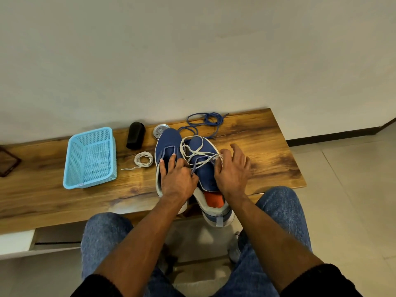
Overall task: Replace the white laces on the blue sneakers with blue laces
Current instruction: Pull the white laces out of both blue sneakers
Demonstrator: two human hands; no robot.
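While both sneakers sit side by side at the bench's [267, 146] near edge, status:
left hand [177, 181]: fingers spread flat, pressing the left sneaker [168, 146], which has no lace
right hand [232, 170]: pinching the loose white lace [192, 154] over the right sneaker [203, 168]
blue laces [205, 122]: tangled heap behind the shoes, by the wall
removed white lace [143, 159]: coiled left of the shoes
basket [91, 157]: far left

No legible text is showing; faint marks on the blue basket's [91, 156] front rim, left of centre, are proving unreadable.
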